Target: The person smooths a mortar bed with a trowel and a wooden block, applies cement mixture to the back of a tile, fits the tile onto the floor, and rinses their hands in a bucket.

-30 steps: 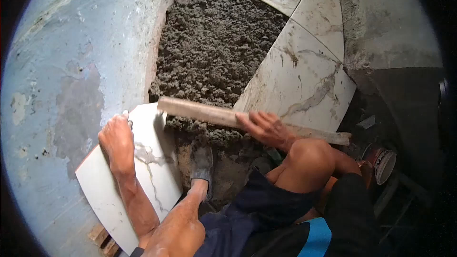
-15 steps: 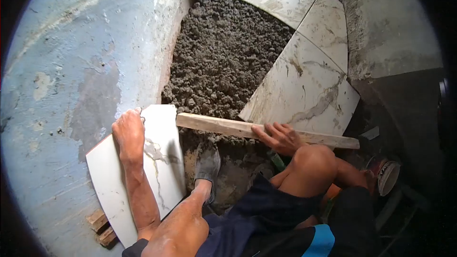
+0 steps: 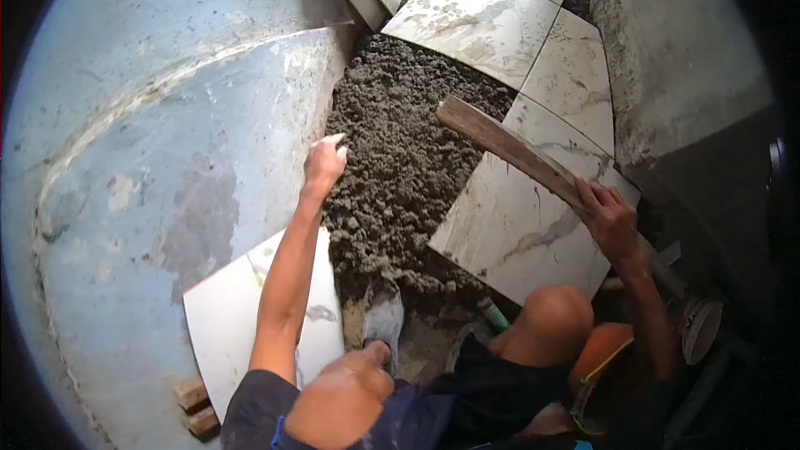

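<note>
My right hand [image 3: 608,215] grips the lower end of a wooden board [image 3: 517,150]. The board is raised at a slant over the large marbled tile [image 3: 533,225], its far end above the loose grey mortar [image 3: 400,142]. My left hand [image 3: 324,164] is stretched forward at the left edge of the mortar, beside the blue wall. Its fingers are loosely bent with the tips apart, and nothing shows in them. Below my left forearm, a loose white marbled tile [image 3: 229,300] leans against the wall, partly hidden by my arm and knee.
More marbled tiles [image 3: 475,17] lie along the far and right edges of the mortar. The curved blue wall [image 3: 125,200] rises at the left, and a grey concrete wall [image 3: 683,50] at the right. Wood blocks [image 3: 196,408] sit under the loose tile. A bucket [image 3: 702,329] stands at lower right.
My right hand has lifted the board off the mortar's near edge and swung it up and right. My left hand has left the loose tile and reached forward. The view has shifted slightly.
</note>
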`<state>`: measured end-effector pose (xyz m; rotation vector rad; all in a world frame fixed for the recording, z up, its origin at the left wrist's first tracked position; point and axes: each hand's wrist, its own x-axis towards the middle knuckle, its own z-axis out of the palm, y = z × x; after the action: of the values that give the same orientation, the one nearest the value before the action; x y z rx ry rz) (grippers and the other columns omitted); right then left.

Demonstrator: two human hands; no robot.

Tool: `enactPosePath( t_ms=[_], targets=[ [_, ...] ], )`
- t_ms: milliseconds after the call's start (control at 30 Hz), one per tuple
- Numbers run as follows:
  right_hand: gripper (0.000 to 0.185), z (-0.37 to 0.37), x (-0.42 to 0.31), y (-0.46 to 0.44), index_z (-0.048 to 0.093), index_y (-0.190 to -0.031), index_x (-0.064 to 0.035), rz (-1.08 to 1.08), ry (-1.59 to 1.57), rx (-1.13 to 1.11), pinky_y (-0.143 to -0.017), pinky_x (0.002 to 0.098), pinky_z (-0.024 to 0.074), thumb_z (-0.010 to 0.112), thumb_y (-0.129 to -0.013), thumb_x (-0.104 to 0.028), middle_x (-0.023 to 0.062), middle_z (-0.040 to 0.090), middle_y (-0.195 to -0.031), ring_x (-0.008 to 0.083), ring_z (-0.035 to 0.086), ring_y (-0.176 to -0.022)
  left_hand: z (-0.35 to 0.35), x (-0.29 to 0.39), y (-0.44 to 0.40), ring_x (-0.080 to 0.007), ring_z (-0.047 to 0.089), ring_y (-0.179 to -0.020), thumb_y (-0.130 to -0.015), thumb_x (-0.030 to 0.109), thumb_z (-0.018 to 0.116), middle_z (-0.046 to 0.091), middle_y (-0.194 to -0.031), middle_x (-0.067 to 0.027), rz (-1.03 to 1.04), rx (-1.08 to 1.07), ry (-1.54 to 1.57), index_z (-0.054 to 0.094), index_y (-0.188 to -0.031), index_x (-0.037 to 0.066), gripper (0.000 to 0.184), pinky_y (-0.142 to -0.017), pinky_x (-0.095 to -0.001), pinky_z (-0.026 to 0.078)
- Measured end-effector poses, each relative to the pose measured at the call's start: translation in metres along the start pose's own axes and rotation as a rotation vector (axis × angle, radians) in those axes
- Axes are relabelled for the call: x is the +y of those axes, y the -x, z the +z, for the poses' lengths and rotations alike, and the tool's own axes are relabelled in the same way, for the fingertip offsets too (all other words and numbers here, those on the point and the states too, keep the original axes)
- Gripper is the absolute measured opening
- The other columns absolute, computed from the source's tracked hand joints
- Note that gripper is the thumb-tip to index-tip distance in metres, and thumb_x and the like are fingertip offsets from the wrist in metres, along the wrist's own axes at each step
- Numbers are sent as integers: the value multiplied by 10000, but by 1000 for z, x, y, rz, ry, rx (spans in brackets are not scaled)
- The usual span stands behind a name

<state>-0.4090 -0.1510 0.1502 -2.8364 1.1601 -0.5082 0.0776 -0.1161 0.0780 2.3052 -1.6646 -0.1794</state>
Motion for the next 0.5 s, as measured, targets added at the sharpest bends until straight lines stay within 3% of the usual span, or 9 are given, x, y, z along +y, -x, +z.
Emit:
enactPosePath(
  t_ms=[200, 300, 367, 400, 500],
  targets=[
    [604, -6, -11, -13, 492, -1192, -99, 143, -16, -32, -607, 348, 471, 711, -629, -96, 93, 569, -942, 254, 548, -752, 56, -30, -167, -314, 600, -821, -746, 108, 581, 615, -905, -168, 85, 65, -161, 632, -980, 85, 241, -724, -374, 492],
    [629, -12, -21, -23, 493, -1189, -80, 210, -9, -39, -603, 349, 468, 720, -601, -61, 98, 571, -952, 257, 546, -754, 76, -39, -225, -268, 615, -807, -749, 171, 626, 630, -879, -143, 21, -85, -340, 629, -953, 60, 231, -725, -340, 504],
    [634, -7, -22, -23, 492, -1185, -60, 221, -11, 0, -606, 349, 465, 717, -593, -35, 104, 570, -963, 262, 546, -755, 91, -54, -250, -259, 617, -821, -713, 249, 685, 632, -897, -133, -10, -211, -361, 621, -949, 39, 323, -731, -331, 503],
    [632, -7, -24, -23, 490, -1188, -57, 254, -8, 10, -609, 351, 464, 714, -598, -30, 109, 569, -969, 265, 548, -758, 91, -55, -260, -248, 614, -852, -620, 300, 763, 628, -927, -134, -111, -298, -367, 621, -979, 59, 455, -748, -323, 497],
    [621, -4, -25, -25, 486, -1192, -51, 308, -14, 33, -619, 351, 462, 706, -612, -23, 121, 568, -979, 274, 551, -763, 83, -60, -274, -269, 615, -862, -663, 269, 742, 623, -932, -154, -42, -416, -286, 624, -929, 37, 372, -709, -345, 522]
  ],
)
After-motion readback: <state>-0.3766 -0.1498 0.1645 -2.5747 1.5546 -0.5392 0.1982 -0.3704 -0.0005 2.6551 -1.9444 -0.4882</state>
